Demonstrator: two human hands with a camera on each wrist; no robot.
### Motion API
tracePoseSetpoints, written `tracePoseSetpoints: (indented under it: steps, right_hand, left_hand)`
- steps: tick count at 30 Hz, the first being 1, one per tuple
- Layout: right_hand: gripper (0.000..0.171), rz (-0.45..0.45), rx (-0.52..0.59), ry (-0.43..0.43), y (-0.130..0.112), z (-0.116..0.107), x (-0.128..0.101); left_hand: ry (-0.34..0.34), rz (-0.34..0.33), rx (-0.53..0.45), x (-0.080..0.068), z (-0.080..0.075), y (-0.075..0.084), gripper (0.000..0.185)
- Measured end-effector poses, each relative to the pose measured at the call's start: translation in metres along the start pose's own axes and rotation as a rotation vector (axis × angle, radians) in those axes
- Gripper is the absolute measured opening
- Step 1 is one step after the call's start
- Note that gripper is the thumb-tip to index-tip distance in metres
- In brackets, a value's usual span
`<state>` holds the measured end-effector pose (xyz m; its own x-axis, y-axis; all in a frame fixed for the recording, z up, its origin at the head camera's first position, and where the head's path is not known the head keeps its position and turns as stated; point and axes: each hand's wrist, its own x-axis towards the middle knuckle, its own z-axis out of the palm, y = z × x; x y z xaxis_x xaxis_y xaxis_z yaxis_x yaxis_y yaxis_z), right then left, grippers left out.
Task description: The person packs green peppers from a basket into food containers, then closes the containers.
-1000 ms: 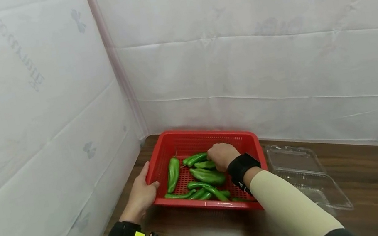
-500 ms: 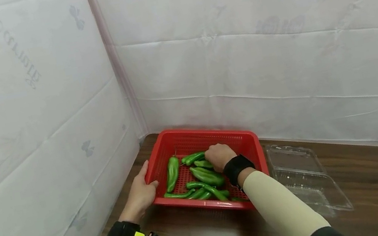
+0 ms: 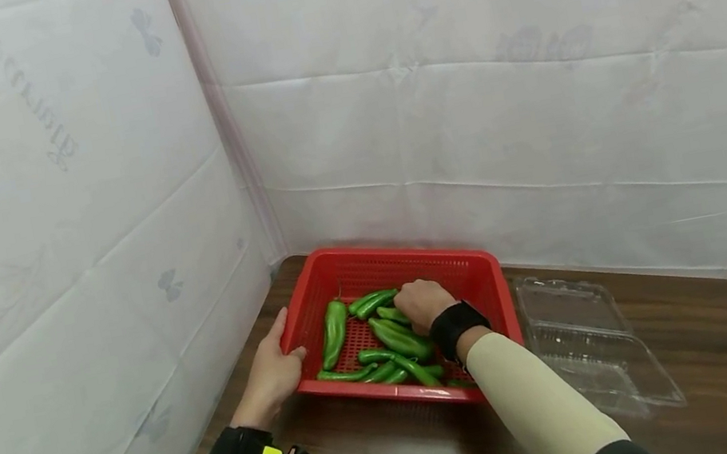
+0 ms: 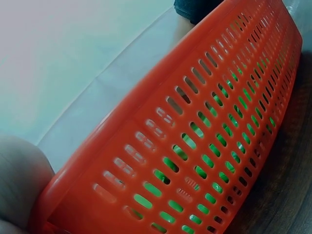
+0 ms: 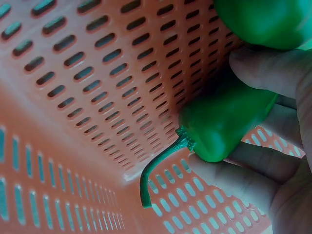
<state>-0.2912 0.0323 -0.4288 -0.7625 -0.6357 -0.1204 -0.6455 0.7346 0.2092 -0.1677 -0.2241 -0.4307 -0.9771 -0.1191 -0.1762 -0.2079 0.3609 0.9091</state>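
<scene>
A green pepper (image 5: 229, 122) lay in the red basket (image 3: 481, 275), at twelve o'clock from the person. The right hand (image 3: 423, 304) had closed its fingers round it; the left hand (image 3: 273, 374), fingers straight, steadied the rim. Picking looked underway; lifting clear seemed next.

Free room and obstacles. The red basket (image 3: 485, 295) stands at the table's (image 3: 717, 327) far left corner, close to the white side wall (image 3: 86, 268) and back wall (image 3: 504, 153); the left hand (image 3: 271, 375) fills the gap at its left rim. Green peppers (image 3: 398, 338) crowd its floor. A clear clamshell box (image 3: 595, 340) lies just right. The near edge lies bare.
</scene>
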Motion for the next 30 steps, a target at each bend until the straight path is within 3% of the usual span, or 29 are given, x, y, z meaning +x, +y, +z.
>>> tracePoseSetpoints:
  steps: [12,30]
  right_hand:
    - [0.047,-0.024,-0.018,-0.001,0.0038,0.0024,0.0005]
    - [0.051,-0.013,-0.032,-0.048,0.0070,-0.0038,0.0033]
  left_hand:
    - [0.007,0.005,0.005,-0.0017,0.0021,0.0016,0.080]
    - [0.024,0.007,0.027,0.0050,0.0057,0.0046,0.077]
